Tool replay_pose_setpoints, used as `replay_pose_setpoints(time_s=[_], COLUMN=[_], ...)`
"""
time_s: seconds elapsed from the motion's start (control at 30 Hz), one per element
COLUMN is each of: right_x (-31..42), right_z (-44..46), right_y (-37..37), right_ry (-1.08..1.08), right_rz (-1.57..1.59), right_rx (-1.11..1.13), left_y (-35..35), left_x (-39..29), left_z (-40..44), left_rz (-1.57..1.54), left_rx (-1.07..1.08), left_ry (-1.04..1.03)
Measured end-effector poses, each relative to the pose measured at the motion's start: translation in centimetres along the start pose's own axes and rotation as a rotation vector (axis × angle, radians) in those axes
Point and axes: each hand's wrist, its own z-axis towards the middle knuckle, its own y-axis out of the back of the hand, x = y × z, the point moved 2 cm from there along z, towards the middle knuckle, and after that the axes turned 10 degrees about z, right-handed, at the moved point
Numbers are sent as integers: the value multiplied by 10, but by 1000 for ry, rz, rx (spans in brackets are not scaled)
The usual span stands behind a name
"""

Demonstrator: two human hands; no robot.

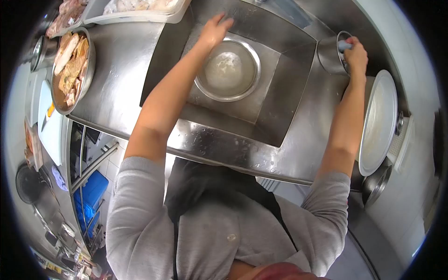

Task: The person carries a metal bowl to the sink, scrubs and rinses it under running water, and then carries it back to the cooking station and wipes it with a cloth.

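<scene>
My left hand (pixel 215 31) is over the far left part of the steel sink (pixel 280 88), fingers apart and holding nothing I can see. Below and to its right, a round metal bowl (pixel 255 77) with cloudy liquid stands on the sink floor. At the far right, my right hand (pixel 356 58) is at the mouth of a tilted metal pot (pixel 329 53). Its fingers are closed around a small pale bluish object (pixel 344 45), partly hidden by the hand and too small to name.
A metal bowl of raw meat pieces (pixel 73 60) stands on the left counter, near a white plastic tub (pixel 172 16). A large white basin (pixel 377 126) leans at the right. A knife with a yellow handle (pixel 50 110) lies on a pale board (pixel 49 135).
</scene>
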Motion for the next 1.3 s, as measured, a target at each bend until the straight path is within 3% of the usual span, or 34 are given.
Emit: replay_pose_setpoints(time_s=[0.07, 0.1, 0.17, 0.2, 0.23, 0.27, 0.3, 0.37, 0.53, 0.6, 0.67, 0.77, 0.83, 0.9, 1.0, 1.07, 1.13, 1.23, 1.3], right_x=[11, 23, 56, 77, 101, 126, 131, 177, 190, 186, 199, 226, 233, 213, 176, 188, 203, 217, 219], right_z=[-19, -32, -55, -69, -88, -108, -112, -140, -170, -207, -236, -230, -188, -157, -177, -214, -245, -251, -206], right_y=[27, 35, 42, 31, 10, -17, -75, -132, -292, -336, -352, -392, -392, -381, -351, -324, -343, -380, -378], right_ry=[42, 158, 389, 425, 461, 317, 402, 308, 295, 674, 763, 1056, 621, 821, 659, 424, 670, 971, 963], right_rz=[126, 291, 623, 620, 615, 615, 640, 409, 109, 39, 126, 78, 64, -181, -189, 19, 42, 140, 55], right_rx=[-219, -208, -175, -79, 15, 126, 228, 536, 789, 817, 877, 604, 783, 620, 864, 810, 813, 583, 618], left_y=[2, 3, 11, 12, 11, 10, 10, 6, 8, 10, 11, 9, 8, 4, 2, -6, -4, -1, 2], left_x=[74, 100, 114, 123, 133, 139, 140, 134, 123, 124, 124, 117, 122, 128, 130, 144, 143, 134, 128], left_z=[-9, -15, -38, -41, -43, -44, -44, -44, -42, -42, -40, -38, -34, -45, -39, -38, -37, -38, -37], left_rz=[558, 762, 812, 775, 740, 704, 719, 752, 702, 664, 662, 754, 775, 776, 755, 760, 734, 707, 717], left_rx=[66, 117, 218, 261, 302, 342, 348, 359, 383, 404, 421, 452, 419, 417, 372, 325, 343, 360, 360], left_ry=[45, 94, 236, 209, 181, 152, 171, 216, 289, 288, 264, 314, 264, 266, 264, 233, 238, 256, 255])
